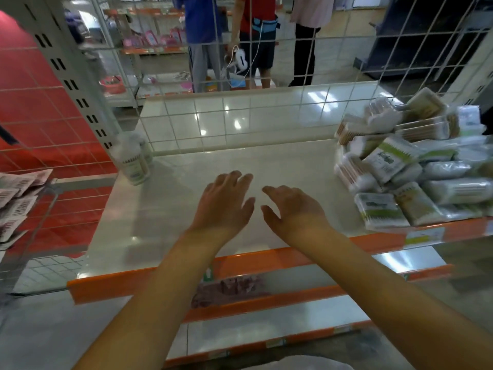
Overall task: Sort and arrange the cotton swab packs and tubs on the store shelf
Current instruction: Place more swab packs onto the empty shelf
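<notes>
The white shelf (186,209) with its orange front edge (138,284) fills the middle of the view, backed by a wire grid panel (240,124). Three people (256,36) stand beyond the grid, seen only from the chest down. A loose heap of cotton swab packs (416,166) occupies the right end of the shelf, the packs lying at mixed angles, several overlapping, the nearest reaching the front edge. Both forearms extend over the bare centre of the shelf. The left hand (224,204) is open, palm down, fingers spread and straight, holding nothing. The right hand (293,209) is likewise open, palm down, fingers relaxed, holding nothing, well apart from the heap. One upright cotton swab tub (133,158) stands alone at the left rear corner, just beside the grid. Barcoded packets (16,190) sit on the neighbouring shelf at far left.
</notes>
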{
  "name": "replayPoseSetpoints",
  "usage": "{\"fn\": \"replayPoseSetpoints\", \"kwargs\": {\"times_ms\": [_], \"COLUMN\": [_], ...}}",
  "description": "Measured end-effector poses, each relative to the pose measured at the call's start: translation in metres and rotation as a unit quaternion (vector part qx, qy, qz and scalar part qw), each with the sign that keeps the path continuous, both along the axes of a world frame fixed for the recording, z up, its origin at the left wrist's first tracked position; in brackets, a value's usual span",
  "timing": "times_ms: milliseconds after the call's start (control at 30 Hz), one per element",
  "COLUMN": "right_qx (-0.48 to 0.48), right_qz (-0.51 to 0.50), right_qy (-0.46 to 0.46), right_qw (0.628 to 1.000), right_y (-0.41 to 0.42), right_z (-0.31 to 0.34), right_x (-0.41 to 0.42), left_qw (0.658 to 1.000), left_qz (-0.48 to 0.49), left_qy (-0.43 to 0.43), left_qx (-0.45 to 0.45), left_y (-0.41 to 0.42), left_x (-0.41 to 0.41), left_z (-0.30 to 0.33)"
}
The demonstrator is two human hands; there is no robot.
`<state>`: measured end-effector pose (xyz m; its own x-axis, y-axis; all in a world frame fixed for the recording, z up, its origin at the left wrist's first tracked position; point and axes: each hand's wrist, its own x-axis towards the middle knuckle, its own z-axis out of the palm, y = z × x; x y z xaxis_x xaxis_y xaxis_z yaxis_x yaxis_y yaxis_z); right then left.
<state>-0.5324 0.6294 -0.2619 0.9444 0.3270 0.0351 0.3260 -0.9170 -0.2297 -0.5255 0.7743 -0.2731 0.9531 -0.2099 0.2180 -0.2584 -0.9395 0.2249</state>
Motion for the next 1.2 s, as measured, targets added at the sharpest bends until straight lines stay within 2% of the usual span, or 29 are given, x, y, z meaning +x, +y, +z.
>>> {"fn": "replayPoseSetpoints", "kwargs": {"times_ms": [433,800,967,1200], "right_qx": [0.048,0.100,0.104,0.157], "right_qz": [0.003,0.024,0.017,-0.048], "right_qy": [-0.027,-0.071,-0.084,-0.123], "right_qw": [0.998,0.992,0.991,0.979], "right_y": [-0.117,-0.190,-0.224,-0.262], "right_z": [0.002,0.006,0.005,0.012], "right_x": [0.012,0.005,0.007,0.037], "left_qw": [0.999,0.999,0.998,1.000], "left_qz": [0.018,0.013,0.005,0.006], "left_qy": [0.032,0.018,-0.007,0.004], "left_qx": [-0.016,-0.032,-0.065,-0.027], "left_y": [-0.123,-0.200,-0.229,-0.250], "left_x": [0.003,0.003,0.005,0.012], "left_z": [-0.001,-0.006,-0.009,0.006]}}
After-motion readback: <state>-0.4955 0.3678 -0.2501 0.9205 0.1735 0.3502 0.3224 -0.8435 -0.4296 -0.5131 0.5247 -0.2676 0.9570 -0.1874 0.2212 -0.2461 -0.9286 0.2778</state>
